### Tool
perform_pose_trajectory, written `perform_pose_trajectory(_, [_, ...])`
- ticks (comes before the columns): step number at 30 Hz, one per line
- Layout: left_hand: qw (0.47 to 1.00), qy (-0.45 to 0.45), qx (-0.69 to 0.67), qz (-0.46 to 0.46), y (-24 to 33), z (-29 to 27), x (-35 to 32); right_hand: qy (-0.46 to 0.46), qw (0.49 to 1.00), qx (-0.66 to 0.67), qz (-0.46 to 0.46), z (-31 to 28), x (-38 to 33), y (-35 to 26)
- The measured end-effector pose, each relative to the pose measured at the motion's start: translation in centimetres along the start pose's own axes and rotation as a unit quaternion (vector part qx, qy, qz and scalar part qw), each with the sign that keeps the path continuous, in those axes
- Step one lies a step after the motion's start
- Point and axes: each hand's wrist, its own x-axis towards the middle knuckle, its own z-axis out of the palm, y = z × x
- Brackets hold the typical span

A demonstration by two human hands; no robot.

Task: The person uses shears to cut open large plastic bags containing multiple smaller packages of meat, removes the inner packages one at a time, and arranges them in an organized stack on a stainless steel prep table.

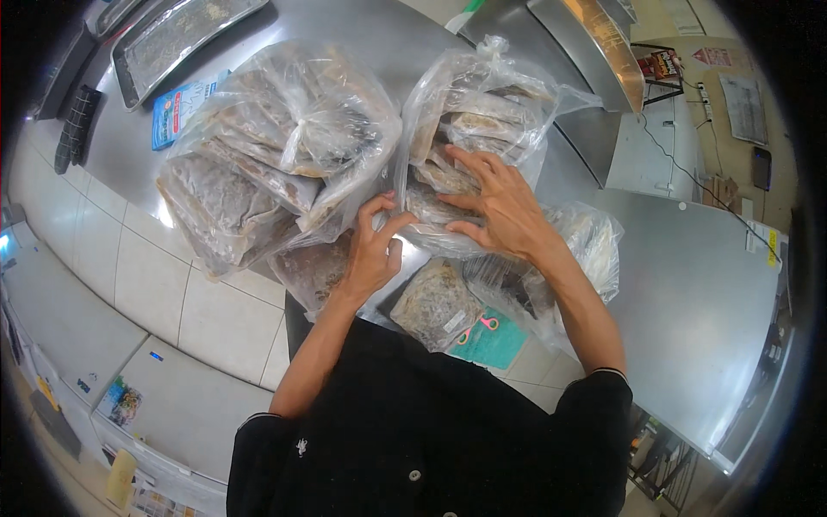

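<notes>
A clear plastic bag (pixel 422 142) filled with flat, brownish, frozen-looking packs lies at the middle of the metal table, knotted at its far end. My right hand (pixel 506 211) rests on top of it, fingers spread over the packs. Beside the bag's near left edge is my left hand (pixel 372 263), its fingers bent but apart and the tips touching the plastic. To the left sits a larger knotted bag (pixel 284 146) of similar packs. A single wrapped pack (pixel 438 302) lies nearer to me, next to pink-handled scissors (pixel 489 323) on a green sheet (pixel 495 349).
Another clear bag (pixel 586 246) lies by my right forearm. At the far left are a metal tray (pixel 172 52) and a blue box (pixel 177 108). A steel surface (pixel 689 319) extends on the right, and white chest-like units (pixel 181 388) stand at the lower left.
</notes>
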Motion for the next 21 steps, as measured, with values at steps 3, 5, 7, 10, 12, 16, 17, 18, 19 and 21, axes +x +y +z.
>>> perform_pose_trajectory(3, [1.000,0.000,0.002,0.000,0.1,-0.1,0.0,-0.014,0.999,-0.022,-0.020,0.1,0.6,0.9])
perform_pose_trajectory(5, [1.000,0.002,0.013,0.013,0.0,-0.2,0.0,-0.022,0.999,-0.014,-0.021,-0.2,1.0,0.4])
perform_pose_trajectory(7, [1.000,0.003,0.019,0.023,-0.1,-0.3,0.1,-0.024,0.999,-0.014,-0.039,-0.4,1.4,0.0])
perform_pose_trajectory(10, [0.999,0.004,0.019,0.029,-0.2,-0.4,0.3,-0.020,0.997,-0.017,-0.077,-0.3,1.8,-0.4])
perform_pose_trajectory(12, [0.999,0.007,0.015,0.031,-0.2,-0.7,0.3,-0.021,0.996,-0.005,-0.083,0.2,1.8,-0.7])
perform_pose_trajectory(16, [0.998,-0.025,0.048,0.028,0.6,-1.8,0.9,-0.014,0.996,0.005,-0.084,1.2,1.4,-0.2])
perform_pose_trajectory(17, [0.998,-0.028,0.048,0.036,0.5,-1.8,1.0,-0.011,0.996,0.007,-0.084,1.2,1.4,-0.3])
perform_pose_trajectory(18, [0.997,-0.032,0.047,0.045,0.3,-1.9,1.1,-0.008,0.996,0.009,-0.084,1.2,1.4,-0.4])
perform_pose_trajectory(19, [0.996,-0.035,0.042,0.065,0.4,-2.1,1.6,0.005,0.996,0.006,-0.091,1.3,1.4,-0.3])
perform_pose_trajectory(21, [0.993,-0.040,0.030,0.107,0.6,-2.6,2.4,0.032,0.994,-0.001,-0.105,1.7,1.5,-0.2])
